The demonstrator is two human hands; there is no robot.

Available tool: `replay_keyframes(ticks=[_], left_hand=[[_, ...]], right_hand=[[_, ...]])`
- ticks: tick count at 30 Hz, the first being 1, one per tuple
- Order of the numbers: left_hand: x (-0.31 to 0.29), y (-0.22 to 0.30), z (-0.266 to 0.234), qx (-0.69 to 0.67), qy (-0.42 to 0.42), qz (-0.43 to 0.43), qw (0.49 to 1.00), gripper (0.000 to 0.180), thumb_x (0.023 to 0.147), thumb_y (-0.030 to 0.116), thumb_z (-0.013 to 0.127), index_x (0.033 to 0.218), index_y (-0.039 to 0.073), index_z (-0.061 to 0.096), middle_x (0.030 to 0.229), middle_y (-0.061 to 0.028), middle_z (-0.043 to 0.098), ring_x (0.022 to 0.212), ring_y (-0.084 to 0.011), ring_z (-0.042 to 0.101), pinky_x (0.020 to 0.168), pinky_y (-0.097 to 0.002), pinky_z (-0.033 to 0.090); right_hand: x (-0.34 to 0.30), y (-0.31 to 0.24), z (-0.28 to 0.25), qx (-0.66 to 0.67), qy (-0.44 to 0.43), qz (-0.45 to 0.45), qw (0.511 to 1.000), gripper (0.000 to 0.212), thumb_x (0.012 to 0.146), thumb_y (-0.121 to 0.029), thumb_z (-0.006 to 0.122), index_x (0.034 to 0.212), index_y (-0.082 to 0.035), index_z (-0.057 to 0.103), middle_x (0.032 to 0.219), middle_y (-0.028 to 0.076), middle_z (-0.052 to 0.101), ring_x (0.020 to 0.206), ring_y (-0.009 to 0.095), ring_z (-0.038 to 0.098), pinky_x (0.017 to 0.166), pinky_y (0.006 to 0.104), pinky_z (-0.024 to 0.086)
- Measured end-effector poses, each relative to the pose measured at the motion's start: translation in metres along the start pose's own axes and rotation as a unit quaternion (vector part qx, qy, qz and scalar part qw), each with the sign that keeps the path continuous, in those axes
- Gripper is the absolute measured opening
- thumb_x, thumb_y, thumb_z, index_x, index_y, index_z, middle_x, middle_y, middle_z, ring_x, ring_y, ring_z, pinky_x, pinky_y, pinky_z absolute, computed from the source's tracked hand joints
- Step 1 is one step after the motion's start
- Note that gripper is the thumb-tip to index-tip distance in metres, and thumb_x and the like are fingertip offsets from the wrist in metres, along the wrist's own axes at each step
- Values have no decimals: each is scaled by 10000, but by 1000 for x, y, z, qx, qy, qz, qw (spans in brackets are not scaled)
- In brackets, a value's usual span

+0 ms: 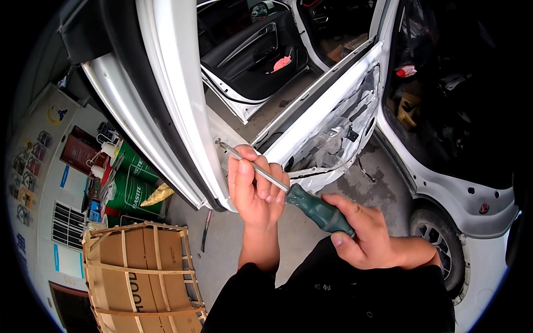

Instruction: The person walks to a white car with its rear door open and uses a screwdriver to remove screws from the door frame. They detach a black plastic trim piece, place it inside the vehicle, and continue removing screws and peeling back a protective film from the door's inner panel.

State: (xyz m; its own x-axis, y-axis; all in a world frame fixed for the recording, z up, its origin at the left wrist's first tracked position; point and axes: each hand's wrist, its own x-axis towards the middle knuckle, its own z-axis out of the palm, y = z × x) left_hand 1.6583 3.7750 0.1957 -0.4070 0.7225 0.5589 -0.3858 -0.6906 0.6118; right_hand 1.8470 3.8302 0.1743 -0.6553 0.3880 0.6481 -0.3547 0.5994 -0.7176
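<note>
Pinching screwdriver (317,208) shaft: left hand (253,201). Right hand (365,233) grip closed round handle end. Screwdriver near centre, tip toward ten o'clock, at fastener (218,142), apparently still seated. Door (327,141) at two o'clock: inner trim off.

Right fingers (350,207) partly hide the green screwdriver (313,205); the lower edge crops the crate (141,271).

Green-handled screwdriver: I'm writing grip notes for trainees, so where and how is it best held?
Likely by the thick, contoured handle, from its rear end at lower right, where the right hand grips: the slim shaft, with the left hand on it, slants up-left toward the white panel.
</note>
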Motion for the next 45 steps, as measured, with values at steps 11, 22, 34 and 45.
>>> replay_keyframes(ticks=[11, 22, 34, 45], left_hand=[[2, 5, 6, 45, 21, 7, 999, 155, 996, 200, 333, 993, 79, 431, 509, 47, 351, 409, -46, 289, 390, -193, 248], [-1, 10, 9, 69, 40, 3, 997, 145, 988, 196, 365, 984, 74, 444, 494, 47, 346, 398, -42, 279, 384, -197, 229], [2, 6, 7, 68, 67, -9, 995, 143, 978, 216, 391, 959, 88, 453, 490, 51, 337, 393, -44, 278, 386, -197, 230], [2, 7, 8, 41, 46, -9, 998, 163, 983, 210, 371, 972, 70, 453, 492, 35, 337, 398, -55, 291, 380, -207, 259]], right_hand=[[-8, 2, 9, 82, -3, 62, 995, 480, 819, -97, 545, 1259, 47, 421, 750, 123, 550, 591, 189, 530, 571, 291, 445], [-12, -1, 16, 133, 7, 99, 986, 461, 828, -84, 509, 1261, 46, 420, 746, 108, 528, 596, 174, 499, 584, 285, 430], [-9, -3, 12, 102, 7, 100, 990, 456, 818, -76, 531, 1250, 39, 437, 769, 124, 548, 612, 195, 527, 587, 294, 438], [-8, -2, 10, 45, 24, 56, 997, 478, 804, -99, 569, 1243, 39, 442, 743, 131, 551, 547, 196, 525, 550, 300, 445]])
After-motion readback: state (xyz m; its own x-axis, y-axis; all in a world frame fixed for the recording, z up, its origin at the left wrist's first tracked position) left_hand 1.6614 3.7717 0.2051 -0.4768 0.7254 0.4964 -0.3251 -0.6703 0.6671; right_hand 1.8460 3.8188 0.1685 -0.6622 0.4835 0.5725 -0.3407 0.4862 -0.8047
